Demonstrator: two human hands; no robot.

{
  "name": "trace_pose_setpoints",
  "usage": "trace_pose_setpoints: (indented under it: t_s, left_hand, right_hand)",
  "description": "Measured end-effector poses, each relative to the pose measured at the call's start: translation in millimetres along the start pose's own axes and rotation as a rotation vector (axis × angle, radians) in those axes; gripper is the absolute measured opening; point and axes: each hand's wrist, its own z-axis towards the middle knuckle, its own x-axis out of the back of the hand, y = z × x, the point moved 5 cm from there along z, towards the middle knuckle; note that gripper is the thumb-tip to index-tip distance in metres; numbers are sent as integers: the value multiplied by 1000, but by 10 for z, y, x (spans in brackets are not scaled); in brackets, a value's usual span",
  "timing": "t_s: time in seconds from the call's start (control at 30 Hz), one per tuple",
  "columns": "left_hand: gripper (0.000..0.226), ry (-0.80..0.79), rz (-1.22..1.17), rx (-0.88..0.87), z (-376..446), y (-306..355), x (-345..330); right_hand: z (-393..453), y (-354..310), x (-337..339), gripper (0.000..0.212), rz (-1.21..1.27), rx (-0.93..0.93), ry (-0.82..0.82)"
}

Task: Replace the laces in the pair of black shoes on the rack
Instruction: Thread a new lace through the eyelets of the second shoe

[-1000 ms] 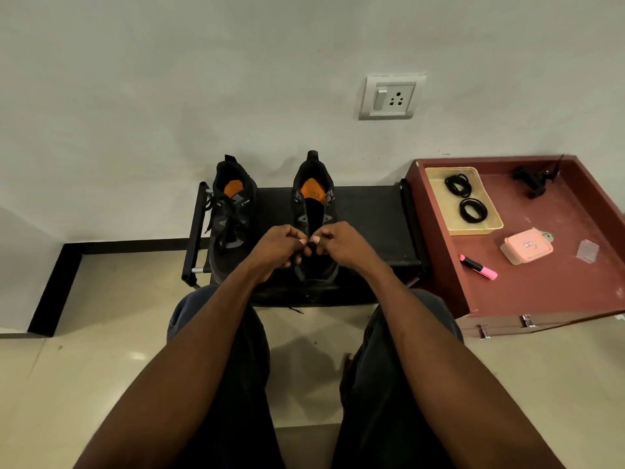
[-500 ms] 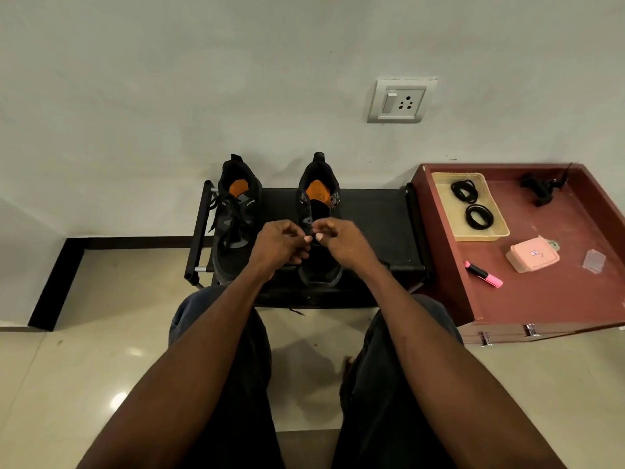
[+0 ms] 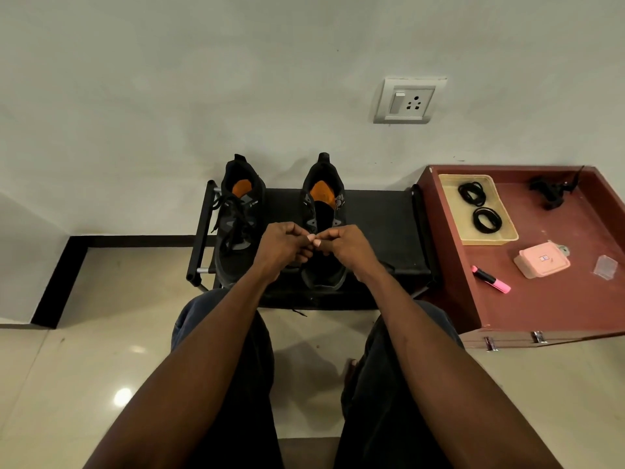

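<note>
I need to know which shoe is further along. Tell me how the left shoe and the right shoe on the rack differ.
The left shoe has black laces criss-crossed up its front with loose ends; the right shoe shows bare upper eyelets and an open tongue. The left shoe sits untouched, while the left hand and right hand work over the right shoe's front. Both are black with orange insoles, heels toward the wall, on the black rack.

Floor (image 3: 84, 367) glossy tile, reflecting light. Wall (image 3: 169, 79) matt paint. Shoes (image 3: 238, 225) matt black fabric, orange insoles. Rack (image 3: 372, 214) black cloth shelf, metal tubes. Cabinet (image 3: 558, 309) top matt reddish wood look. Tray (image 3: 507, 236) cream plastic. Socket (image 3: 407, 101) smooth plastic.
</note>
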Motion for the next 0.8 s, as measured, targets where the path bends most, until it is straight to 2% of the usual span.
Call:
trace_pose_setpoints:
  t_s: [0.1, 0.23, 0.33, 0.47, 0.6, 0.7, 0.8]
  left_hand:
    - [10, -5, -35, 10, 46, 5, 12]
    - [15, -38, -30, 6, 78, -10, -33]
    - [14, 0, -38, -22, 103, -31, -52]
    - [12, 256, -70, 18, 188, -146, 58]
    - [13, 297, -168, 176, 254, -265, 43]
    - [17, 264, -241, 228, 289, -281, -31]
    - [17, 246, -269, 249, 335, -320, -78]
  right_hand:
    - [21, 6, 1, 14, 117, -7, 27]
    - [66, 37, 16, 10, 132, -38, 66]
    - [128, 46, 11, 3, 126, -43, 73]
    - [240, 21, 50, 15, -293, 33, 253]
    - [302, -30, -27, 13, -601, 159, 285]
    - [306, -49, -86, 10, -651, 190, 273]
    - [367, 7, -122, 18, -570, 170, 266]
